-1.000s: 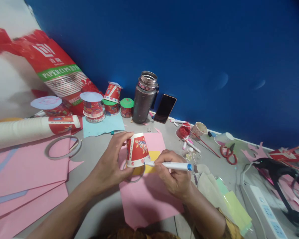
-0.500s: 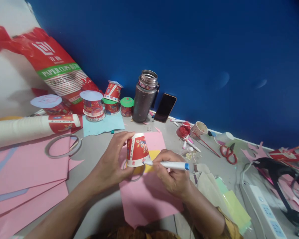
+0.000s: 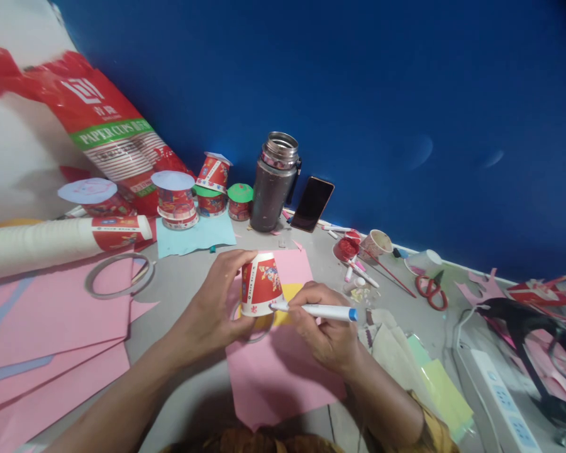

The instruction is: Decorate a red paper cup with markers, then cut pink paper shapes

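A red and white paper cup [image 3: 262, 283], upside down, is gripped between the thumb and fingers of my left hand [image 3: 212, 305]. Small pink flower marks show on its white rim band. My right hand [image 3: 323, 327] is closed round a white marker [image 3: 327, 311] with a blue end, and the marker's tip meets the cup's white band at the lower right. Below both hands lie pink paper [image 3: 283, 384], a yellow piece [image 3: 290, 292] and a tape roll [image 3: 259, 336], partly hidden by the cup and my left hand.
Decorated cups [image 3: 175, 201], a steel flask [image 3: 274, 189] and a phone [image 3: 312, 204] stand at the back. Stacked cups [image 3: 51, 245] and pink sheets [image 3: 75, 314] lie left. Scissors [image 3: 431, 292], a power strip [image 3: 502, 399] and a glue gun-like black object [image 3: 519, 321] lie right.
The cup has shifted very slightly to the right in my left hand. The marker still meets its white band.
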Motion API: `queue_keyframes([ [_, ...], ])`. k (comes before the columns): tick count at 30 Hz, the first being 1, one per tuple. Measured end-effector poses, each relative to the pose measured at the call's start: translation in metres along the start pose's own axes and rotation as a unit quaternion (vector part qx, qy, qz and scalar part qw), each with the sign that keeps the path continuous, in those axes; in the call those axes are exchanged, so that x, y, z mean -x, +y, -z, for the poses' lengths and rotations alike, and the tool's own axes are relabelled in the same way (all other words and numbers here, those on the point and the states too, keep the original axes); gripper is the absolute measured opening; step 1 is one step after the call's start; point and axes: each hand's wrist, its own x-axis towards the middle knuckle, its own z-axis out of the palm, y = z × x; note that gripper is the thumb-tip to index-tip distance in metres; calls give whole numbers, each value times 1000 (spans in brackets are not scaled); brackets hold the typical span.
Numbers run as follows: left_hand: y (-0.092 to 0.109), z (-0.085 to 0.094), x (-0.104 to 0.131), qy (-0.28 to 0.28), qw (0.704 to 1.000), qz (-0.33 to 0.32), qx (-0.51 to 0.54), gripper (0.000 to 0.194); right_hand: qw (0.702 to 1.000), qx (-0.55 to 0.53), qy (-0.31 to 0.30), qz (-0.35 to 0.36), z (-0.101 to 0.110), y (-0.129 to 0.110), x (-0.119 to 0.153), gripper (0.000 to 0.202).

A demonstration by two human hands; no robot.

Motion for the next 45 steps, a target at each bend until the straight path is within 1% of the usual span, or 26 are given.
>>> queue_keyframes([
  [4, 0, -1, 0, 0, 1000, -3, 1, 73, 1000, 14, -13, -9, 0, -1, -1, 13],
  [13, -1, 0, 0, -4, 1000, 1, 12, 75, 1000, 4, 25, 0, 1, 2, 2, 12],
  [19, -2, -1, 1, -5, 1000, -1, 15, 74, 1000, 14, 11, -4, 0, 0, 1, 13],
  [22, -3, -1, 1, -2, 1000, -3, 17, 74, 1000, 4, 22, -1, 1, -1, 1, 13],
  [27, -2, -1, 1, -3, 1000, -1, 17, 74, 999, -3, 42, -23, 4, 0, 1, 13],
  [36, -1, -1, 1, -1, 1000, 6, 13, 74, 999, 14, 25, -24, 1, 2, 0, 15],
  [40, -1, 0, 1, -1, 1000, 6, 15, 74, 999, -2, 15, -32, 2, 1, 1, 14],
  [45, 0, 1, 0, 3, 1000, 1, 16, 73, 997, 1, 54, -47, 6, 0, 2, 14],
])
